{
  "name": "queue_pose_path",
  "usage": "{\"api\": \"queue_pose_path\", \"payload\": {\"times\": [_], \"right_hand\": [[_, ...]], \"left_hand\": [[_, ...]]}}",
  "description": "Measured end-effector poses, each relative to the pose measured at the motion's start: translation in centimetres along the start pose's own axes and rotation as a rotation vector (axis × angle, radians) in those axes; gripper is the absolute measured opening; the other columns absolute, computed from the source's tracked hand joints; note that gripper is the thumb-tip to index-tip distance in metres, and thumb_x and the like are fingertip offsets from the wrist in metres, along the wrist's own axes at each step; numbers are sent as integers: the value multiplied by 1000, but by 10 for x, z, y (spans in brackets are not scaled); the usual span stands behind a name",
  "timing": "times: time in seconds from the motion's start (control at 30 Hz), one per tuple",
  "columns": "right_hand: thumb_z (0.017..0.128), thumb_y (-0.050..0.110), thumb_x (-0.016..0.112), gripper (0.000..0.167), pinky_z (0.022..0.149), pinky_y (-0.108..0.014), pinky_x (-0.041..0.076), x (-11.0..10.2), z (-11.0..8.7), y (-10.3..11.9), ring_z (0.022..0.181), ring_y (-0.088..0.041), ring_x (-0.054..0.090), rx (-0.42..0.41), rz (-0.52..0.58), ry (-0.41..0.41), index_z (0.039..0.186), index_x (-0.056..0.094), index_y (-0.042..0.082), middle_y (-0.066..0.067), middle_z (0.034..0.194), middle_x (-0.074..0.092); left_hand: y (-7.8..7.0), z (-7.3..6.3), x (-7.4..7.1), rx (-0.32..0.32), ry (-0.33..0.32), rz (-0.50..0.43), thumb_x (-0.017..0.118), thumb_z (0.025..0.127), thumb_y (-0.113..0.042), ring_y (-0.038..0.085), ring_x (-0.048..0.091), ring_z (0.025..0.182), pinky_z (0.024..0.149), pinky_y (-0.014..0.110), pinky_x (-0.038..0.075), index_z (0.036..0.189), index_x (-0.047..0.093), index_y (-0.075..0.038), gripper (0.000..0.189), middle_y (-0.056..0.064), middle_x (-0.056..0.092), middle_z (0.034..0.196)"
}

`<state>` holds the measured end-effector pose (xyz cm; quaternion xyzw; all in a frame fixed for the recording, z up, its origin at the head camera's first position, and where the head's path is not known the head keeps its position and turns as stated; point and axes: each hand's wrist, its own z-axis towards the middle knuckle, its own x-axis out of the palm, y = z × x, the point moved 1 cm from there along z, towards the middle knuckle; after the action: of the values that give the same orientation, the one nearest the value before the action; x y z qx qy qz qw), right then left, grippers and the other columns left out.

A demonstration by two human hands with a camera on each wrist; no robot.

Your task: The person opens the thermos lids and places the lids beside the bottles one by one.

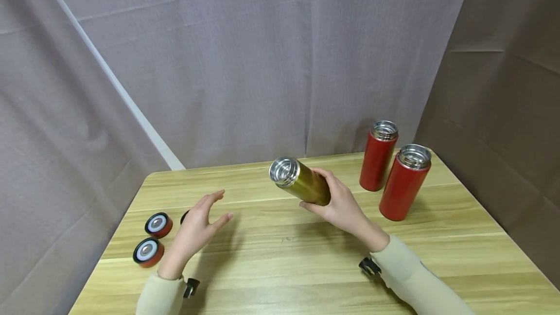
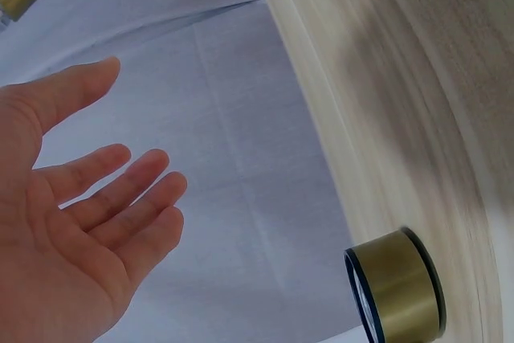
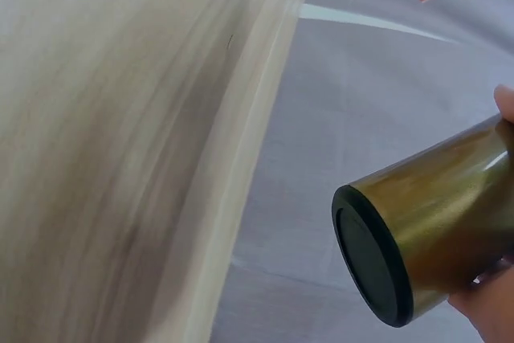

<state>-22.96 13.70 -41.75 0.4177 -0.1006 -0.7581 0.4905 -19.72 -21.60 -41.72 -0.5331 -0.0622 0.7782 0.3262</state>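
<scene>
My right hand (image 1: 343, 208) grips a gold vacuum flask (image 1: 308, 186) around its lower body, above the table. The flask has no lid on; its steel mouth tilts up and to the left, and its black base (image 3: 371, 255) shows in the right wrist view. My left hand (image 1: 197, 225) is raised over the left part of the table with thumb and fingers spread, holding nothing. Beyond it, mostly hidden in the head view, lies a gold lid (image 2: 397, 287) with black rims, plain in the left wrist view.
Two lidless red flasks (image 1: 404, 183) (image 1: 378, 157) stand upright at the table's right. Two red lids (image 1: 148, 253) (image 1: 159, 225) lie at the left, undersides up. A grey curtain (image 1: 245, 72) hangs behind the wooden table (image 1: 280, 266).
</scene>
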Motion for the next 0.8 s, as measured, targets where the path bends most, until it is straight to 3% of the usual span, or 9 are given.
{"api": "queue_pose_path", "payload": {"times": [0.4,0.8], "right_hand": [[66,3,92,83,98,-54,44,4,4,-24,115,-35,57,148,103,-49,133,42,7,-20,125,59],[69,0,90,84,104,-56,40,3,2,-47,120,-41,54,243,119,-62,134,36,3,-26,128,57]], "left_hand": [[-5,1,4,22,-5,-20,80,89,-24,36,61,119,97,54,51,139,56,0,61,19,62,131],[-6,2,8,16,19,-49,79,89,-25,34,60,121,101,53,49,142,55,-3,62,16,62,132]]}}
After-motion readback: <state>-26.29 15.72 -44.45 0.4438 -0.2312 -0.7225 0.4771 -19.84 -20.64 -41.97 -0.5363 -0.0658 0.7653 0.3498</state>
